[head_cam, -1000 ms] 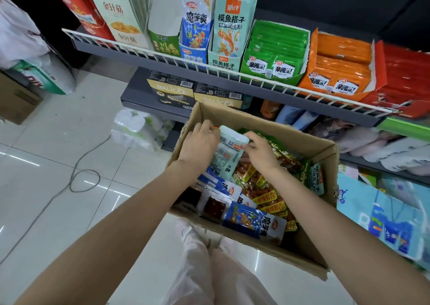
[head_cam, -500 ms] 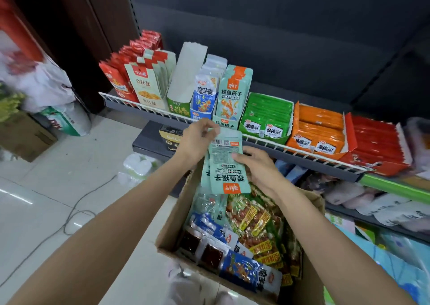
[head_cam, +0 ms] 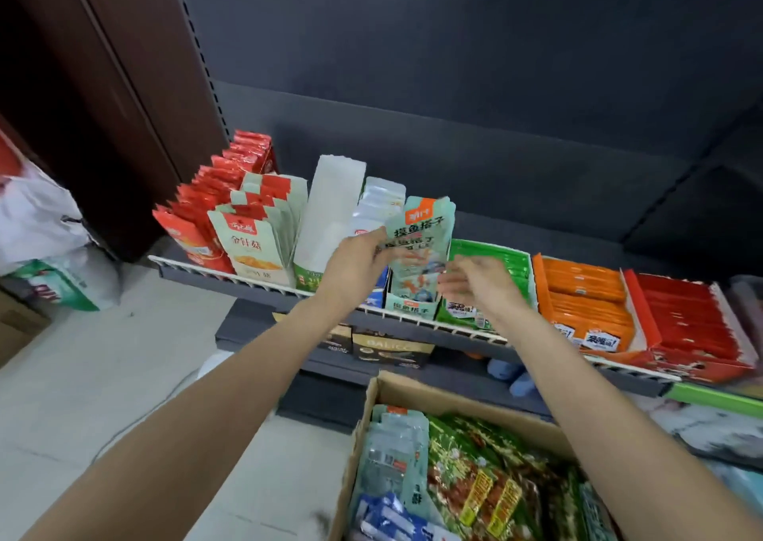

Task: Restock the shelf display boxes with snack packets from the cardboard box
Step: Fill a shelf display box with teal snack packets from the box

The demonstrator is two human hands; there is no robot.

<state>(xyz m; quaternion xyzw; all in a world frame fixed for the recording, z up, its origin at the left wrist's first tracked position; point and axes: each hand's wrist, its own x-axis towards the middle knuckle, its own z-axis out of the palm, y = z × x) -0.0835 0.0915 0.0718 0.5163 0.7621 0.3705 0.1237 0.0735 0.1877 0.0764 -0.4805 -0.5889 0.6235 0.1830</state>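
Left hand (head_cam: 357, 266) is pinching the left edge of a few flat mint-green foil snack packets with orange top labels (head_cam: 421, 237), holding them upright just above the matching mint-green cardboard display box (head_cam: 411, 307) on the wire-fronted shelf. Right hand (head_cam: 475, 282) is hovering just right of the packets with fingers spread and relaxed, gripping nothing; it is motion-blurred, so I can't tell whether a fingertip is touching the packet edge. Hands are near each other with the packets between them. Judging handling: packets are looking light, thin and floppy, with slick film, so a one-edge pinch is likely letting the stack fan or slide. Better hold: squeeze both side edges near mid-height, or thumb in front and fingers behind, keeping them squared while dropping into the slot. Not fragile, but corners could be catching on the box lip. The open brown cardboard box (head_cam: 417, 392) with more packets is sitting below the right forearm, well under both hands.
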